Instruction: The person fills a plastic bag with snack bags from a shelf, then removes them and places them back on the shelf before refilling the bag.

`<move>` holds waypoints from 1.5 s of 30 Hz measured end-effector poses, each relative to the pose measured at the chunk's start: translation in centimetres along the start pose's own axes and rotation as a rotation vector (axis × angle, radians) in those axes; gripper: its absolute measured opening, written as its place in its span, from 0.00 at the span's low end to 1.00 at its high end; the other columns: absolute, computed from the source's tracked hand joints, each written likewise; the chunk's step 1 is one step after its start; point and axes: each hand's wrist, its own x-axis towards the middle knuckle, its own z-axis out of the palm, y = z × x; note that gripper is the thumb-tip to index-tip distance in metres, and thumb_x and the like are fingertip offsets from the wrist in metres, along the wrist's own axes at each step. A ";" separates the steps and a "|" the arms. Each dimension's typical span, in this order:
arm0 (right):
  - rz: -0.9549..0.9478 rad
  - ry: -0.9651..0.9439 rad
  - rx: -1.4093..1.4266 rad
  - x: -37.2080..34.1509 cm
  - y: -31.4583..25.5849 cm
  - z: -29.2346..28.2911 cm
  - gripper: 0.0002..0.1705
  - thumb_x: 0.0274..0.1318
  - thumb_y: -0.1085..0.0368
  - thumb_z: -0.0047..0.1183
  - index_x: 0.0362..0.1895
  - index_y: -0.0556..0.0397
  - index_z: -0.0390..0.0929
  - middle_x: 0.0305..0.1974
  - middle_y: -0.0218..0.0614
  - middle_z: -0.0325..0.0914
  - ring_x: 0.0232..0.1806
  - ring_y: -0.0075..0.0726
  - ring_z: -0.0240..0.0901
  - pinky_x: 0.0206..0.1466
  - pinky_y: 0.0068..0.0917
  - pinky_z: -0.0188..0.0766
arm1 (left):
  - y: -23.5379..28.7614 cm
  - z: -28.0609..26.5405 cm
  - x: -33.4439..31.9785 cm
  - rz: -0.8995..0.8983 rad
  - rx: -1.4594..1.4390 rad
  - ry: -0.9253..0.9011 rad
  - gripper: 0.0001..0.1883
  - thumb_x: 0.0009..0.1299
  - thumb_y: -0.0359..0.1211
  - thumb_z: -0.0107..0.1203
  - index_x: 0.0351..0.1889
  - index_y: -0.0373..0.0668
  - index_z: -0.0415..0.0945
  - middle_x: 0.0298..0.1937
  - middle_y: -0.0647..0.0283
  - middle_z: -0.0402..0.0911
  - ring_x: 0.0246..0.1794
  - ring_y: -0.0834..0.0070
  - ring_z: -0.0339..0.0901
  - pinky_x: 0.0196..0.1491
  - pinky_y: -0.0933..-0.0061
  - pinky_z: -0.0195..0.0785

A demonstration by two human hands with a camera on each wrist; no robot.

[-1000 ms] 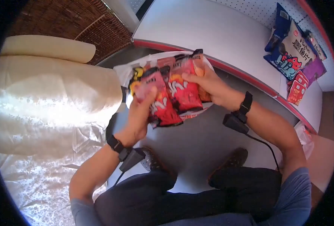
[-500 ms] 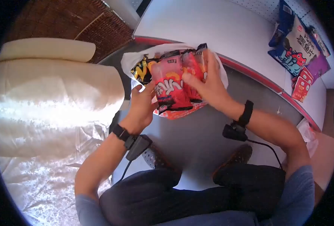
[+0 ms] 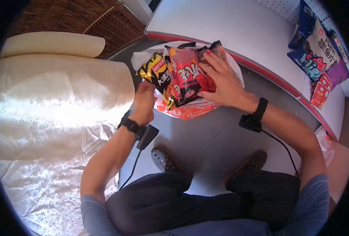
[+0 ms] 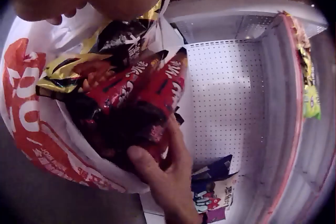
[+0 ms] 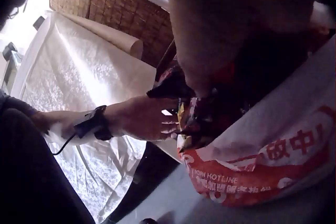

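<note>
When compared with earlier, note black packet more exposed, right hand spread on red packets, left hand indeterminate, suggesting rearrangement.

Right hand on packets, bag (white)

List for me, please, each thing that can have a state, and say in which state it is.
Plastic bag, open at the top, well filled
Black-and-yellow packet, tilted in the bag, no tear visible
Red packets, in the bag, no tear visible
Left hand, at the bag's rim, grip unclear
Right hand, resting on the red packets
Blue-and-white packet, on the shelf
Shiny cream sheet, creased
</note>
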 end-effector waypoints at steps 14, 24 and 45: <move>-0.086 0.058 -0.030 -1.1 -2.4 0.8 0.79 0.36 0.26 0.75 0.85 0.52 0.50 0.85 0.54 0.43 0.86 0.64 0.40 0.83 0.75 0.27 | 3.5 2.3 0.5 -0.157 0.102 -0.243 0.42 0.71 0.28 0.63 0.81 0.55 0.53 0.57 0.63 0.80 0.53 0.74 0.78 0.52 0.67 0.74; -0.328 -0.013 -0.267 -1.1 -2.0 0.9 0.72 0.30 0.31 0.78 0.81 0.39 0.59 0.84 0.48 0.48 0.85 0.63 0.42 0.80 0.82 0.38 | 0.9 1.6 2.5 -0.269 0.045 -0.304 0.28 0.78 0.36 0.54 0.74 0.41 0.64 0.52 0.57 0.82 0.44 0.69 0.82 0.46 0.66 0.81; -0.569 0.094 -0.442 1.2 -2.2 2.2 0.24 0.54 0.52 0.64 0.57 0.31 0.82 0.79 0.25 0.61 0.83 0.46 0.51 0.83 0.74 0.45 | -0.3 3.6 4.6 0.767 0.617 -0.157 0.28 0.73 0.23 0.49 0.73 0.37 0.65 0.62 0.41 0.80 0.66 0.38 0.75 0.67 0.51 0.71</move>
